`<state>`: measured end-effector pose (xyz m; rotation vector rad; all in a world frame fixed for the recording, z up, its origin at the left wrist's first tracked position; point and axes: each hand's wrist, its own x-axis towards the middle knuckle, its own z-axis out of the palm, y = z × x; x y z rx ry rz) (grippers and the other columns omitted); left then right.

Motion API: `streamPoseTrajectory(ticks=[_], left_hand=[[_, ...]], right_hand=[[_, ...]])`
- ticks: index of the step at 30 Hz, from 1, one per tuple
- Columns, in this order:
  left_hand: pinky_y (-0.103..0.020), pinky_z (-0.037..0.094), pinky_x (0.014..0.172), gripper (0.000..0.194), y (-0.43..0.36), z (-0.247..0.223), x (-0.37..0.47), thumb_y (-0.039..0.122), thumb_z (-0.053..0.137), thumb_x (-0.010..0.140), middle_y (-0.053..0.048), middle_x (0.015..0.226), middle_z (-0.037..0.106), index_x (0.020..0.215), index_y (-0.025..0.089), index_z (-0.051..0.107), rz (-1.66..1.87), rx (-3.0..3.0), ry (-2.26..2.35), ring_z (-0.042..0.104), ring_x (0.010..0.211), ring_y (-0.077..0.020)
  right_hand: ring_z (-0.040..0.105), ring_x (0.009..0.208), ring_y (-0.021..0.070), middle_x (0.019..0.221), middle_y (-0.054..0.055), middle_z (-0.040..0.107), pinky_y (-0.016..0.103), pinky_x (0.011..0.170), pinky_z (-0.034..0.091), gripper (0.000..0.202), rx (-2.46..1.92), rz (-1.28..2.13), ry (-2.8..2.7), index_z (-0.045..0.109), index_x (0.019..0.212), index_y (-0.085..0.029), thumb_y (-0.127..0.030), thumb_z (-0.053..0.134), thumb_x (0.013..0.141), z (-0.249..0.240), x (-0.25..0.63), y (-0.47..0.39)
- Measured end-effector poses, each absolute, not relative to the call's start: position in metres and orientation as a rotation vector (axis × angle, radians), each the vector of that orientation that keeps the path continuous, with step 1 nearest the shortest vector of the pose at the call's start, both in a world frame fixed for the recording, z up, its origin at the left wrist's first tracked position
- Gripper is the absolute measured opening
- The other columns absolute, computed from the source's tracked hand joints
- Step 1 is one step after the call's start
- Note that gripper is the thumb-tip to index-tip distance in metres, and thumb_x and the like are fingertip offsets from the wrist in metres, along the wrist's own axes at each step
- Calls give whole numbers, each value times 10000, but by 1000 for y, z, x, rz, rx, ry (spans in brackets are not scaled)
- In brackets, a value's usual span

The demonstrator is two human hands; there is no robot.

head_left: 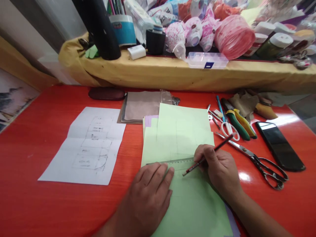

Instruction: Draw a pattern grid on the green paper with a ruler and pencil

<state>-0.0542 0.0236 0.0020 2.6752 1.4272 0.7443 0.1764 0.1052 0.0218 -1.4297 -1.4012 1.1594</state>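
Ruler [181, 161] across the green paper [190, 204] looks light, stiff and slippery, best pressed near its ends, the left hand [150, 192] lying open over it, the right hand [219, 168] gripping a pencil [195, 166]

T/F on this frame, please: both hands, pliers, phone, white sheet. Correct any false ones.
1. The right hand holds a pencil. True.
2. The left hand lies on the white sheet. False: the left hand rests on the green paper, at the ruler.
3. The pliers' handles are red. False: the pliers have green and yellow handles.
4. The phone lies on the table. True.
5. The white sheet bears a drawing. True.
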Motion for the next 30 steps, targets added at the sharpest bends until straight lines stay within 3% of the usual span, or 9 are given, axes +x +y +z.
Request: streamPoseTrajectory(ticks=[4,9,14,30], left_hand=[[-446,473,1076,368,24,2,-55,193,499,1104,-124,1330,748,1412,116,685,734,2678,1423,628,1244,-296],[-450,449,1089,359,25,2,-55,200,464,1127,-121,1328,753,1384,112,699,755,2660,1421,621,1240,-296],[-446,447,1091,364,25,3,-55,199,455,1140,-119,1329,755,1396,104,696,750,2645,1402,618,1243,-291],[-451,429,1121,361,24,2,-55,206,481,1142,-113,1362,742,1424,114,686,744,2606,1416,610,1273,-286]], right_hand=[[585,482,178,554,36,652,297,459,459,634,-1353,1174,-1431,791,738,-219,-782,636,984,24,176,106],[650,521,198,592,39,725,308,497,540,490,-1357,1146,-1493,815,828,-234,-700,743,960,24,175,105],[629,448,151,622,31,727,262,426,511,455,-1365,1146,-1356,777,834,-219,-613,685,1041,23,171,101],[653,459,142,611,18,706,243,441,544,481,-1412,1115,-1371,742,805,-202,-616,682,1042,25,169,101]])
